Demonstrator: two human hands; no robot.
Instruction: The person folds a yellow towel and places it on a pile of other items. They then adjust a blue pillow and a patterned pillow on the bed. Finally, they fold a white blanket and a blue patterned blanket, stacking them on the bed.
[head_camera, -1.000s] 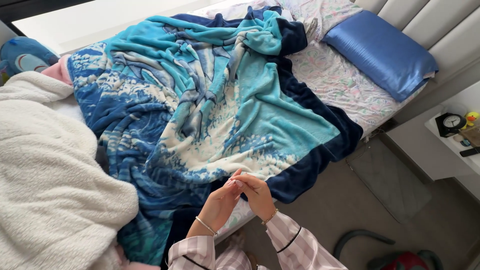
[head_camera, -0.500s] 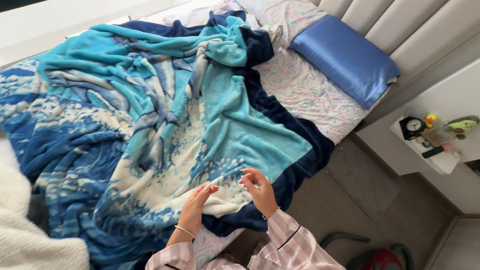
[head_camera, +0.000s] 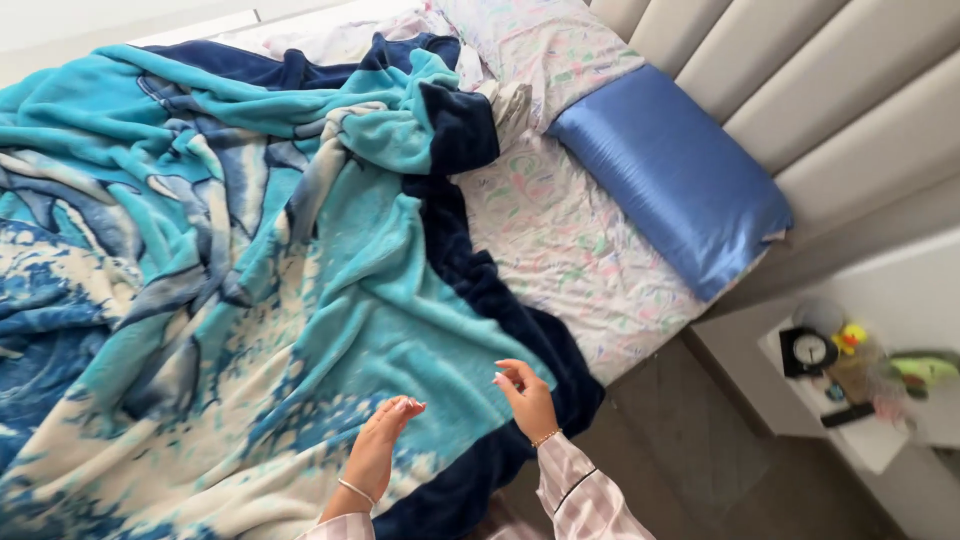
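Hovering over a rumpled blanket (head_camera: 250, 300), both hands are held open and grasp nothing.

The left hand (head_camera: 385, 440) and right hand (head_camera: 525, 395) are raised just above the blanket's dark blue border near the bed's side edge, fingers loosely curled. Little appears done: the blanket is bunched and creased, its upper corner folded back off the patterned sheet (head_camera: 570, 250). Its long axis is judged to run down the bed, away from the blue pillow (head_camera: 670, 175) by the headboard (head_camera: 800, 80); smoothing is left.

Padded beige headboard (head_camera: 800, 90), white nightstand (head_camera: 880, 440), grey floor (head_camera: 700, 440).
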